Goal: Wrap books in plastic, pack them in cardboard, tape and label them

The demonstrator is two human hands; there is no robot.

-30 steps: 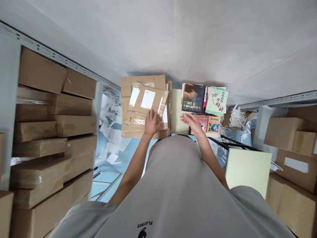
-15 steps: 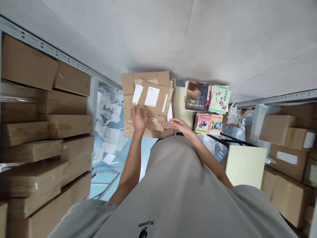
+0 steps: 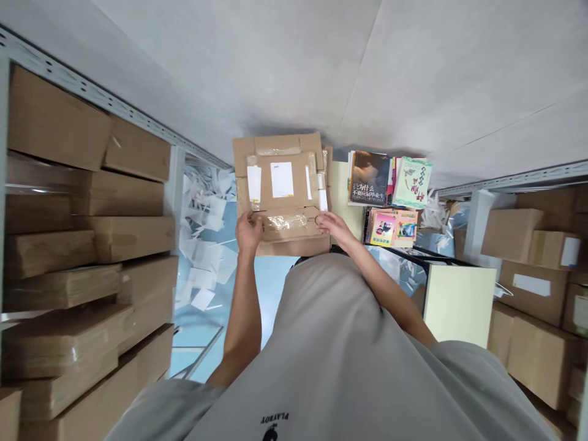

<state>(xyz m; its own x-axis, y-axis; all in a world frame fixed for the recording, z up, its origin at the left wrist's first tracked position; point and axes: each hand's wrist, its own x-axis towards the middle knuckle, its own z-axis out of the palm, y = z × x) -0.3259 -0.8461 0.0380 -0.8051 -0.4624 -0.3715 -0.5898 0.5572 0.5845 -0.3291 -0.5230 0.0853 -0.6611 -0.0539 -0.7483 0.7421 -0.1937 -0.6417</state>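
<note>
Head view, looking down. I read the fingers (image 3: 254,222) of the left hand (image 3: 249,231) as curled shut over the near left corner of the flattened carton (image 3: 285,196). The right hand (image 3: 331,225) pinches the near right corner, thumb and fingertips closed on the edge. How deep either grip goes under the board I cannot tell.

The flattened carton lies topmost on a cardboard stack (image 3: 294,247) at 12 o'clock from my torso, squared to it. A white label (image 3: 282,179) and strips of clear tape face up.

Step in hand, as I judge it: a two-handed hold on the near edge of the top sheet, which is not yet raised. Any lift from here calls for both corners to rise together, or the limp, taped board may fold or drag the sheets below.

At 1 o'clock, just beside the stack, stands a pile of books (image 3: 370,179), with smaller picture books (image 3: 390,225) nearer. At 3 o'clock is a pale yellow panel (image 3: 459,305). At 10 o'clock paper scraps (image 3: 202,245) litter the blue floor (image 3: 275,278). Shelved boxes (image 3: 92,226) fill 9 o'clock, and more boxes (image 3: 528,245) sit at 3 o'clock.
</note>
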